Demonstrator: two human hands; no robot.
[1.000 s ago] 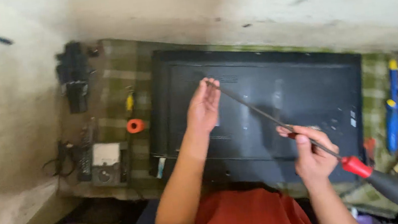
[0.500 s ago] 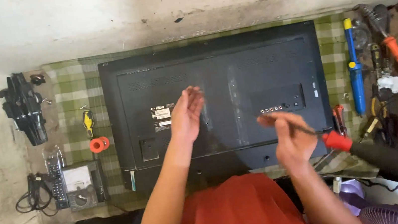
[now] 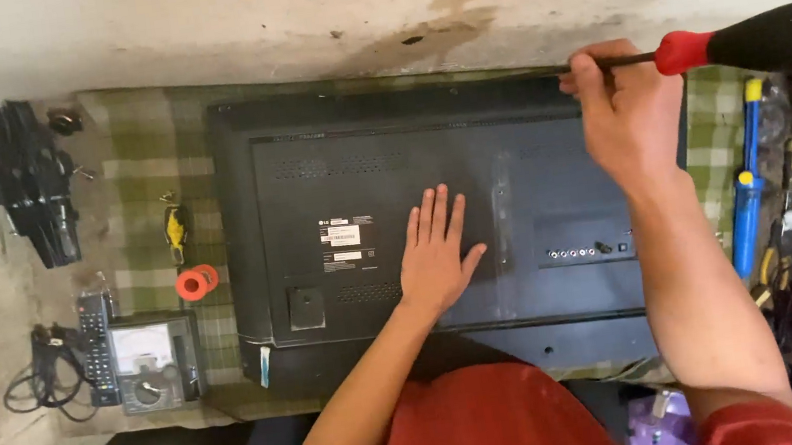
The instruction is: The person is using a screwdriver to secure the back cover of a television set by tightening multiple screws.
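Lying face-down on the counter (image 3: 132,164), the TV (image 3: 361,186) is being steadied by the left hand (image 3: 435,253), open and flat; the right hand (image 3: 629,108) is gripping a screwdriver (image 3: 756,40), tip apparently at the top edge.

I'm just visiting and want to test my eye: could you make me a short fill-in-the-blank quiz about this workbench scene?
1. The left hand lies flat on the back of the ____.
2. The right hand grips a screwdriver whose handle is black and ____.
3. The TV lies on a checked cloth coloured ____.
4. The meter sits to the TV's ____.

Missing words: TV; red; green; left
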